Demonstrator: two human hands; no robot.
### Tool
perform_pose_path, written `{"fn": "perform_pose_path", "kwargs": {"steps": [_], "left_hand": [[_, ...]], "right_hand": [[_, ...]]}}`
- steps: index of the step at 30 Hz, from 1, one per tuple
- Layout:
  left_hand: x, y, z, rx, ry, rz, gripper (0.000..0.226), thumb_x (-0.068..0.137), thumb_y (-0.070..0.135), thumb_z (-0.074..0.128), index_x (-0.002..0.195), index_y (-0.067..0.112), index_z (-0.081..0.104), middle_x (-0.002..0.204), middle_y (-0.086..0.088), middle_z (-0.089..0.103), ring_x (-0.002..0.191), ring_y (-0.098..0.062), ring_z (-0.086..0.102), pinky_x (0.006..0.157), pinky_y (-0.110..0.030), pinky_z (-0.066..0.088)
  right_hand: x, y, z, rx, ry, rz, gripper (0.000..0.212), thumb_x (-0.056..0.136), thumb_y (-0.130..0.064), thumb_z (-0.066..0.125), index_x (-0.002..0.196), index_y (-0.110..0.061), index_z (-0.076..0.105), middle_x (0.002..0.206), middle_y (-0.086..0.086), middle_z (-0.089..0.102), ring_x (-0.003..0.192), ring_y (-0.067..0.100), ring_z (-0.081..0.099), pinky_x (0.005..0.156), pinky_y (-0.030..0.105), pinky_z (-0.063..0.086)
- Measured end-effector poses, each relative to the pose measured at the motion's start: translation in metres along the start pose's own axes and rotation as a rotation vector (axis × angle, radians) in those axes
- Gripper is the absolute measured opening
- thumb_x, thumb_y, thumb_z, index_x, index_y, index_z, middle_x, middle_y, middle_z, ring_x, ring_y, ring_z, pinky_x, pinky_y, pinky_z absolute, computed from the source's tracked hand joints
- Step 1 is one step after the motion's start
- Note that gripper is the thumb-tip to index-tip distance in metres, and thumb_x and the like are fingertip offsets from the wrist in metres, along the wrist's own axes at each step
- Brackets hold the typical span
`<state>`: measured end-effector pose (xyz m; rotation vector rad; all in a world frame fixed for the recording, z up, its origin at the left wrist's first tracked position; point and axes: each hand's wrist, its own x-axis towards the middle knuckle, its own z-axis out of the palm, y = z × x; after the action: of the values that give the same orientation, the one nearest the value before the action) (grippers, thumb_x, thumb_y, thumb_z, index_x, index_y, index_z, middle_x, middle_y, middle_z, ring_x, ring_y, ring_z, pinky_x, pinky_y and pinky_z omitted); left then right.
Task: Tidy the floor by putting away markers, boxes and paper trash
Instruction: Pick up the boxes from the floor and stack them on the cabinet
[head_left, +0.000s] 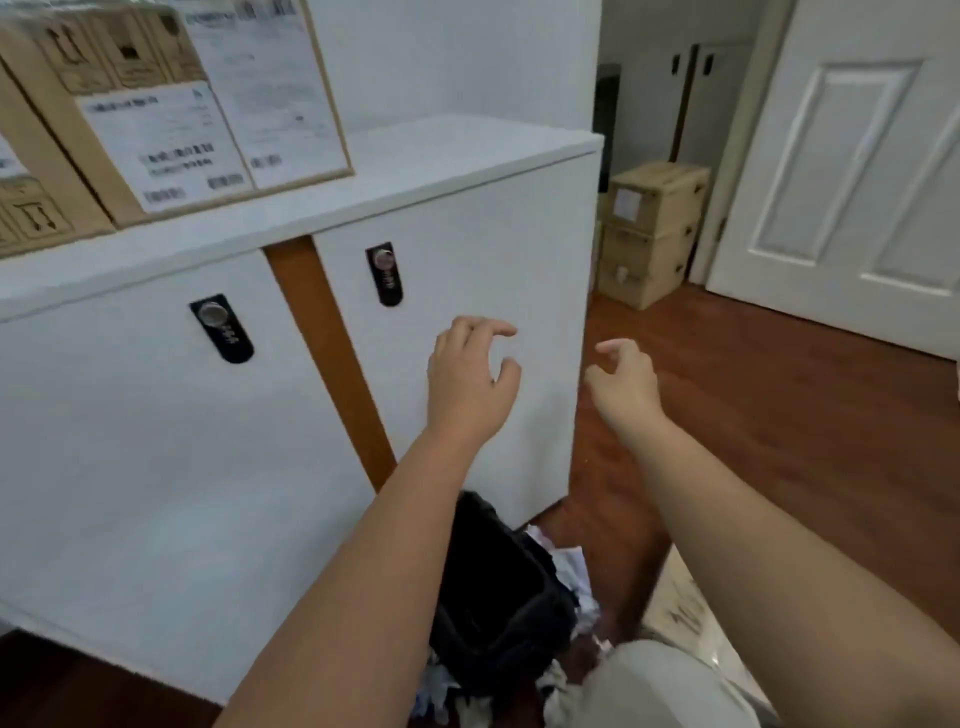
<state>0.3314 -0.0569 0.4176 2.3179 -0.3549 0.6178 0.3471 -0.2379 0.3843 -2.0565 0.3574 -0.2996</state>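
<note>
Two boxes (156, 119) sit on a white cabinet (467, 171) at left; both hands, left (470, 376) and right (623, 384), hover empty, fingers loosely curled. Below, paper trash (574, 571) surrounds a black bin (498, 597); best to stoop and gather it first.

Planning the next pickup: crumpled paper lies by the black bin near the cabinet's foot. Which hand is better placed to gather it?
Probably the left hand: its forearm passes directly over the black bin and crumpled white paper. The right hand hangs out over bare wooden floor. Both are empty and open.
</note>
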Motion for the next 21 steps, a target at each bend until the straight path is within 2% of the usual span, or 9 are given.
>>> {"fn": "perform_pose_path", "kwargs": {"steps": [3, 5, 7, 9, 11, 13, 15, 18, 21], "left_hand": [[-0.028, 0.005, 0.078, -0.128, -0.203, -0.058, 0.031, 0.084, 0.015, 0.058, 0.114, 0.020, 0.063, 0.117, 0.001, 0.055, 0.113, -0.019, 0.052, 0.099, -0.031, 0.040], [-0.049, 0.007, 0.131, -0.219, -0.363, -0.157, 0.031, 0.088, 0.012, 0.059, 0.118, 0.020, 0.061, 0.116, 0.004, 0.053, 0.113, -0.013, 0.053, 0.097, -0.024, 0.040], [-0.072, 0.003, 0.177, -0.269, -0.515, -0.310, 0.034, 0.093, 0.017, 0.056, 0.127, 0.020, 0.056, 0.122, 0.005, 0.051, 0.116, -0.012, 0.053, 0.094, -0.021, 0.038], [-0.095, -0.005, 0.221, -0.318, -0.673, -0.525, 0.047, 0.097, 0.028, 0.052, 0.143, 0.019, 0.044, 0.137, 0.000, 0.051, 0.125, -0.017, 0.050, 0.100, -0.028, 0.039], [-0.121, -0.013, 0.262, -0.350, -0.819, -0.745, 0.060, 0.099, 0.039, 0.046, 0.152, 0.017, 0.028, 0.151, -0.003, 0.041, 0.137, -0.024, 0.041, 0.111, -0.037, 0.034], [-0.142, -0.022, 0.294, -0.304, -0.898, -0.868, 0.067, 0.100, 0.045, 0.042, 0.155, 0.015, 0.020, 0.158, -0.006, 0.030, 0.144, -0.027, 0.031, 0.116, -0.042, 0.028], [-0.162, -0.030, 0.322, -0.239, -0.942, -0.894, 0.070, 0.099, 0.048, 0.041, 0.155, 0.014, 0.018, 0.160, -0.009, 0.024, 0.145, -0.029, 0.028, 0.116, -0.043, 0.027], [-0.184, -0.040, 0.356, -0.204, -0.993, -0.883, 0.072, 0.098, 0.049, 0.044, 0.154, 0.013, 0.018, 0.161, -0.009, 0.024, 0.146, -0.029, 0.027, 0.117, -0.044, 0.026], [-0.207, -0.047, 0.383, -0.250, -1.051, -0.918, 0.072, 0.098, 0.044, 0.048, 0.155, 0.015, 0.015, 0.161, -0.008, 0.022, 0.147, -0.027, 0.025, 0.116, -0.041, 0.026]], "right_hand": [[0.004, 0.095, -0.034, -0.097, 0.010, 0.265, 0.037, 0.081, -0.029, 0.053, 0.118, -0.027, 0.053, 0.131, 0.010, 0.048, 0.120, 0.033, 0.049, 0.102, 0.042, 0.044], [0.002, 0.159, -0.056, -0.114, 0.031, 0.421, 0.036, 0.081, -0.030, 0.052, 0.116, -0.026, 0.053, 0.127, 0.009, 0.050, 0.117, 0.034, 0.051, 0.098, 0.038, 0.045], [-0.009, 0.209, -0.072, -0.036, 0.037, 0.559, 0.026, 0.084, -0.025, 0.052, 0.110, -0.023, 0.050, 0.110, 0.008, 0.053, 0.101, 0.030, 0.053, 0.081, 0.032, 0.043], [-0.019, 0.257, -0.083, 0.024, 0.039, 0.683, 0.012, 0.087, -0.022, 0.051, 0.095, -0.025, 0.043, 0.082, 0.006, 0.048, 0.076, 0.025, 0.048, 0.065, 0.029, 0.036], [-0.027, 0.311, -0.088, 0.009, 0.030, 0.815, 0.011, 0.082, -0.025, 0.051, 0.088, -0.025, 0.041, 0.075, 0.005, 0.045, 0.067, 0.022, 0.045, 0.056, 0.027, 0.033], [-0.035, 0.365, -0.087, 0.001, 0.019, 0.910, 0.028, 0.078, -0.026, 0.050, 0.102, -0.013, 0.051, 0.091, 0.009, 0.055, 0.077, 0.028, 0.055, 0.060, 0.029, 0.043], [-0.045, 0.391, -0.085, -0.031, 0.038, 0.959, 0.050, 0.080, -0.028, 0.051, 0.124, -0.007, 0.049, 0.115, 0.013, 0.058, 0.102, 0.036, 0.058, 0.081, 0.037, 0.051], [-0.058, 0.409, -0.085, -0.130, 0.042, 0.994, 0.058, 0.087, -0.025, 0.052, 0.139, -0.006, 0.039, 0.136, 0.017, 0.048, 0.123, 0.039, 0.049, 0.101, 0.044, 0.045], [-0.072, 0.431, -0.084, -0.156, 0.014, 1.016, 0.060, 0.089, -0.021, 0.053, 0.143, -0.007, 0.031, 0.140, 0.020, 0.043, 0.126, 0.039, 0.045, 0.104, 0.043, 0.042]]}}
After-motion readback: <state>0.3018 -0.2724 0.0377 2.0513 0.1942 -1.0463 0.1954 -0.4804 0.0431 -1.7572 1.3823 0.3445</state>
